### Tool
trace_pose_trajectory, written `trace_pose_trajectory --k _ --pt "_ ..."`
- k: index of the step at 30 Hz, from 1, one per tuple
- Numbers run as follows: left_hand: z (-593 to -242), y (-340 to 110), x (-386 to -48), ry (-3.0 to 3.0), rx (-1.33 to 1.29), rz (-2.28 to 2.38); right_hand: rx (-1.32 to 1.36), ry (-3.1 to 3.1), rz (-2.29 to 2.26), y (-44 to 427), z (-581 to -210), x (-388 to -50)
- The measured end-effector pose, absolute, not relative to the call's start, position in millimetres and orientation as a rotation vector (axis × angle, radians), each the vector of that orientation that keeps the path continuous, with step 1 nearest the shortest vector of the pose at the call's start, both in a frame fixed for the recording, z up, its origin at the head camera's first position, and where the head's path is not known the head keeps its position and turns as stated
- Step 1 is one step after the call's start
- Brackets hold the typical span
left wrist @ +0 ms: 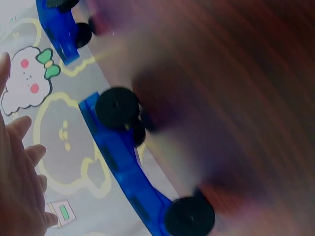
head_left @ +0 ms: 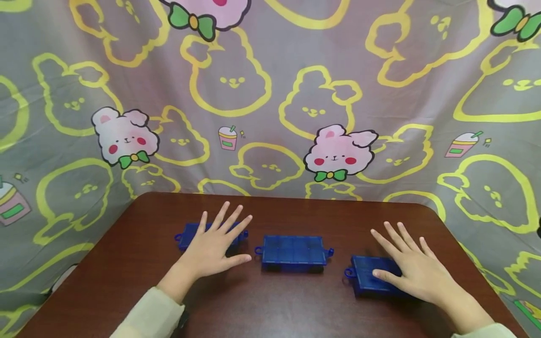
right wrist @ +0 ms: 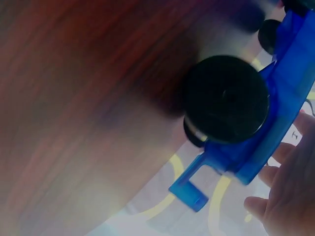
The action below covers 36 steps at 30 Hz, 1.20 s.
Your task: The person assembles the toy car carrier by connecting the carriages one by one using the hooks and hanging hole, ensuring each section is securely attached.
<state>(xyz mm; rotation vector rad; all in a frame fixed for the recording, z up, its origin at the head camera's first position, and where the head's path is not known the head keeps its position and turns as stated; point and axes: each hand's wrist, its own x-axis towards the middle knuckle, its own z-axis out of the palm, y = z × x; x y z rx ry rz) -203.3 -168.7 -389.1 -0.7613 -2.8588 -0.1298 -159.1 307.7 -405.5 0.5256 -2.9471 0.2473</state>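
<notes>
Three blue toy wagons with a ring at one end and a peg at the other stand in a row on the table. My left hand, fingers spread, is over the left wagon and hides much of it. The middle wagon sits between my hands, in full sight. Over the right wagon my right hand is spread too, covering its right end. Whether either hand touches its wagon I cannot tell. Black wheels show in the left wrist view; a large wheel fills the right wrist view's middle.
The dark brown table has rounded far corners. A grey cloth printed with yellow outlines and pink rabbits hangs behind it and along both sides. Something dark shows beside the left sleeve.
</notes>
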Motion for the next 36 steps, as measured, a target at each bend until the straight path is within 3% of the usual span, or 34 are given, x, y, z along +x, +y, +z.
trace_pose_trajectory --k 17,36 --pt "-400.4 -123.0 -211.9 -2.880 -1.068 -0.214 0.615 -2.977 0.310 289.5 -414.0 -149.9" --pt "-402.6 -108.2 -224.1 -2.956 -1.183 -0.256 0.797 -2.959 0.287 286.0 -414.3 -152.6"
